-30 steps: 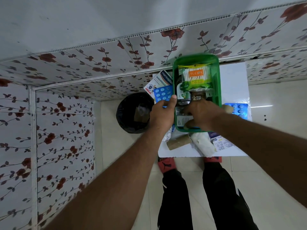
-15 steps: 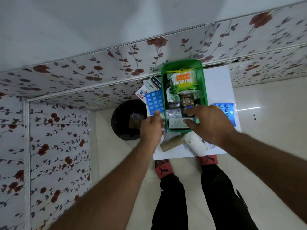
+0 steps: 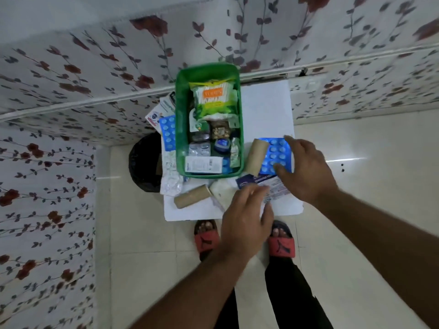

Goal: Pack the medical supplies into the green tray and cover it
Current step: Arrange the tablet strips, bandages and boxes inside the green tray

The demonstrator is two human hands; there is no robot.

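Observation:
The green tray stands on the small white table, filled with a cotton swab pack, blister strips, a small blue jar and a white box. My right hand lies with spread fingers on a blue blister pack to the right of the tray, thumb at its near edge. My left hand hovers open over a flat white-and-blue packet at the table's front. Brown rolls lie beside the tray and in front of it, next to a white gauze roll.
Left of the tray lie another blue blister pack, a white box and clear plastic packets. A black bin stands on the floor at the table's left. Flowered walls close in behind and left. My feet in red slippers are under the front edge.
Both hands have left the tray. My right hand moved right onto the blue blister pack; my left hand moved right and back to the front of the table.

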